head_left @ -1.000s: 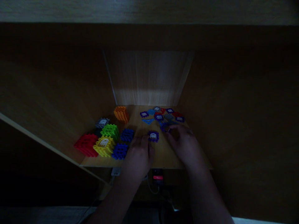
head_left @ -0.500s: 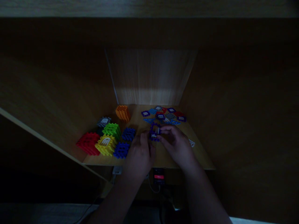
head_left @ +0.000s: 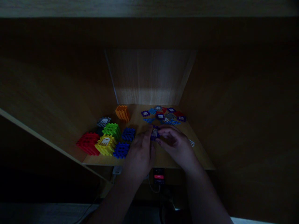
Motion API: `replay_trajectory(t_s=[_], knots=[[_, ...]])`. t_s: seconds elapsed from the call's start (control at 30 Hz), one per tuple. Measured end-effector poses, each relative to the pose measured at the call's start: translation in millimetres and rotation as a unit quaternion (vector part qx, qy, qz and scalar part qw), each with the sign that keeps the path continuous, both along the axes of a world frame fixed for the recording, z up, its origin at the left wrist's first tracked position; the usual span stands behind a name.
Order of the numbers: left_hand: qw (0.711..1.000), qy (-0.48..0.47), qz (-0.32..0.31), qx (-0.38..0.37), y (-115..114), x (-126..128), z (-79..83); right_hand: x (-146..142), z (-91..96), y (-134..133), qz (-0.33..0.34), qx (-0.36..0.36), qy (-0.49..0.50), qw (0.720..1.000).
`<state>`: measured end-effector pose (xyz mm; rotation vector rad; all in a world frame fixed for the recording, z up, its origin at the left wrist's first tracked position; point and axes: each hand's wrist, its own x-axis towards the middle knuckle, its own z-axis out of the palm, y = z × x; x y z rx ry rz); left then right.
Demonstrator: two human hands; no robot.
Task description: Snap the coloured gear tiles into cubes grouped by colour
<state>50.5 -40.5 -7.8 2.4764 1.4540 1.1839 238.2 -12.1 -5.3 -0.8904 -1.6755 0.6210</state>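
Between my hands, above the shelf board, is a purple toothed building tile (head_left: 155, 133) with a white window insert in its middle. My left hand (head_left: 141, 149) grips its left side, the fingers closed. From the right, my right hand (head_left: 176, 143) pinches its edge between thumb and fingers. Just left of my left hand lie two stacks of blue tiles, a rear blue stack (head_left: 128, 133) and a front blue stack (head_left: 121, 150). Past my right hand a white window insert (head_left: 192, 142) lies partly hidden on the board.
At left stand stacks of yellow tiles (head_left: 106, 144), green tiles (head_left: 111, 130), red tiles (head_left: 89, 143) and grey tiles (head_left: 104, 121). An orange stack (head_left: 122, 113) is farther back. Loose mixed tiles (head_left: 170, 116) lie at the back right. Wooden panels (head_left: 151, 76) enclose the shelf. A phone (head_left: 159, 176) sits below.
The white insert, previously tilted in the frame's opening, now lies flat within the purple tile. The tile has turned, and my left fingers have moved up along its side.
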Motion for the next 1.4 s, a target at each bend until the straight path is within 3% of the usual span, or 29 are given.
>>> replay_trajectory(t_s=[0.4,0.7,0.87,1.17,1.4], knots=[[0.999,-0.017,-0.025,-0.014,1.3,-4.2,-2.2,-1.0,5.7,-3.8,0.039,0.008,0.027,0.999],[0.997,-0.077,-0.03,0.003,4.6,-6.4,-0.5,-0.3,6.0,0.8,-0.023,0.068,-0.089,0.993],[0.997,-0.075,-0.016,-0.003,5.2,-4.6,-0.2,-0.7,5.4,0.1,-0.021,0.081,-0.109,0.99],[0.997,-0.051,0.005,0.052,2.1,-3.0,-6.3,-0.6,4.1,-0.8,0.001,0.059,-0.116,0.991],[0.997,-0.044,-0.02,0.051,-1.5,-3.1,-3.9,-2.4,3.2,-3.8,0.0,-0.01,-0.096,0.995]])
